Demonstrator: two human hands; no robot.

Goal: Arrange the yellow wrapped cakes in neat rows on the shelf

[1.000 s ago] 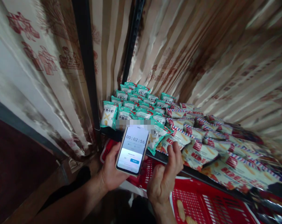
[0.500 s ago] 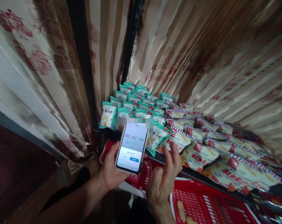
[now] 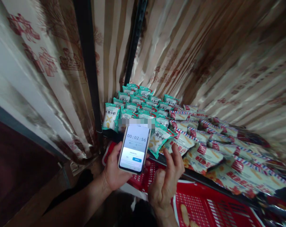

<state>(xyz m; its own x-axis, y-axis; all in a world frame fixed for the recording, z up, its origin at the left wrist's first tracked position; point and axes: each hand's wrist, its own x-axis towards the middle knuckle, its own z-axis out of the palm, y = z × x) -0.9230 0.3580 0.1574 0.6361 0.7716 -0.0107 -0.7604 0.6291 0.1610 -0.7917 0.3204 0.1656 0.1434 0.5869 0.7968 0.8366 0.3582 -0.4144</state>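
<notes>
My left hand [image 3: 114, 173] is closed around a smartphone [image 3: 134, 149], screen tilted up toward me. A timer reading 00:02:56 is on the screen, above a white pop-up with a blue button. To the right of the phone, apart from it, my right hand [image 3: 165, 183] is raised with its fingers partly bent and spread, holding nothing. Just beyond the phone stand green-and-white snack bags [image 3: 111, 116] in several rows. One green bag [image 3: 159, 138] leans forward at the front, close to the right hand's fingertips.
White snack bags with striped edges [image 3: 203, 157] fill the right of the dark-edged shelf [image 3: 199, 179]. Below it sits a red basket [image 3: 195, 205] with pale oblong pieces [image 3: 185, 214] inside. Black posts [image 3: 86, 47] and a patterned curtain [image 3: 180, 47] stand behind.
The view has shifted slightly, so the bags and posts appear a little further right. Both hands keep nearly the same pose, and the timer reading is unchanged.
</notes>
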